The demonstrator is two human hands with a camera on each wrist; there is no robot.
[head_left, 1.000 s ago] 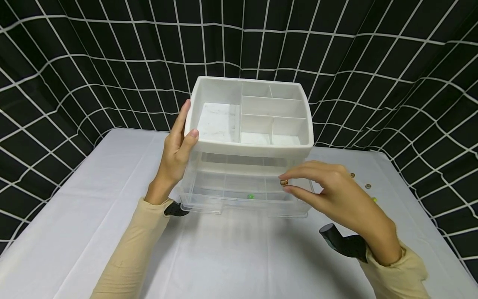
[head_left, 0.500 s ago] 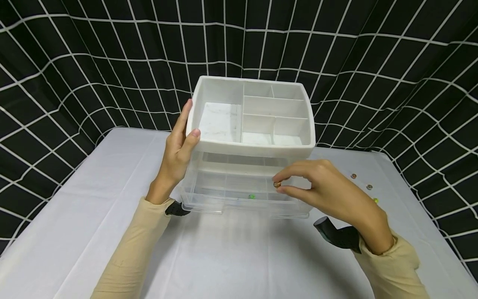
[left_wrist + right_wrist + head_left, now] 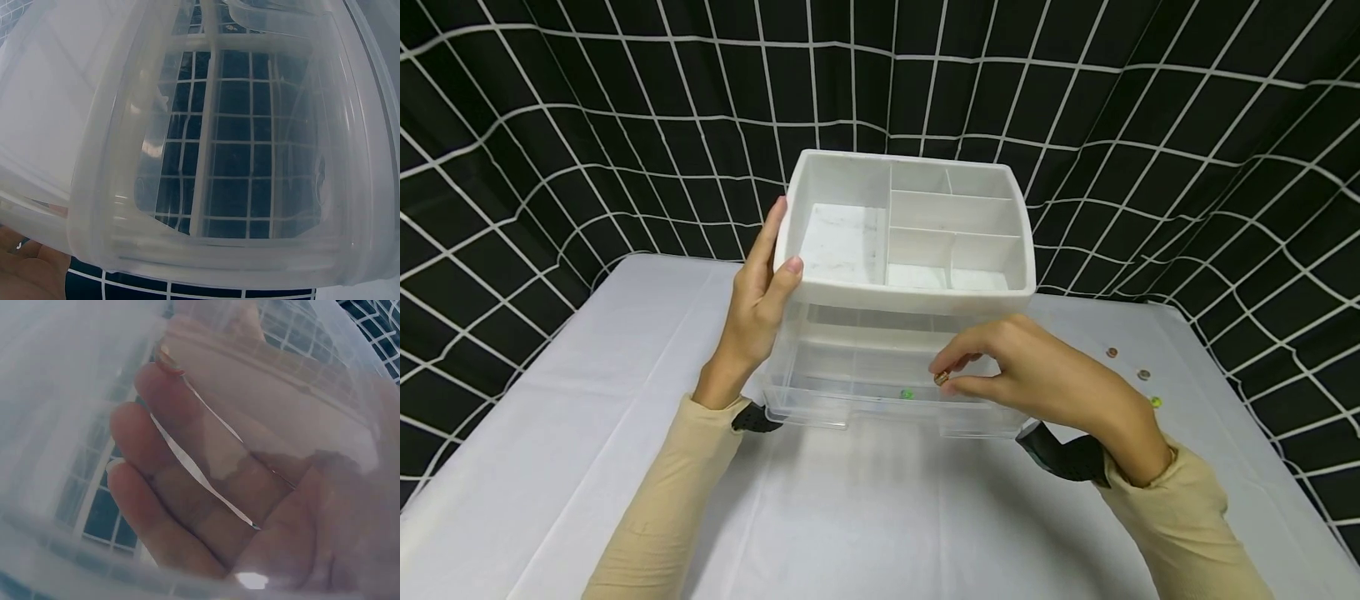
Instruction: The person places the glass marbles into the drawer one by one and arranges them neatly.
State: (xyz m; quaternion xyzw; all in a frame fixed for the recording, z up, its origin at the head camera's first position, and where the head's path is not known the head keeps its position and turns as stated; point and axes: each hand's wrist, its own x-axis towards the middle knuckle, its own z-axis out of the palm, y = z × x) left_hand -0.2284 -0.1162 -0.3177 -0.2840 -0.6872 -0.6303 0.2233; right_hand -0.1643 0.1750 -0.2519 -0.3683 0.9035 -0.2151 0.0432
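A white organizer (image 3: 917,300) has a divided top tray and a clear drawer (image 3: 820,402) pulled out below it. My left hand (image 3: 755,308) grips the organizer's left side, thumb on the rim. Between thumb and fingertips my right hand (image 3: 1037,371) pinches a small copper-coloured bead (image 3: 942,377) over the drawer's right part. A green bead (image 3: 907,394) lies in the drawer's middle section. In the right wrist view the right hand (image 3: 206,462) shows through clear plastic, with the bead (image 3: 167,357) at its fingertips. The left wrist view shows the clear drawer (image 3: 94,187) close up.
On the white cloth (image 3: 587,400) to the right lie a copper-coloured bead (image 3: 1112,352), a greyish bead (image 3: 1144,375) and a yellow-green bead (image 3: 1156,402). A black curtain with a white grid (image 3: 700,92) stands behind and at both sides.
My right hand has moved left and slightly down over the drawer, still pinching the copper-coloured bead. My left hand keeps its grip on the organizer.
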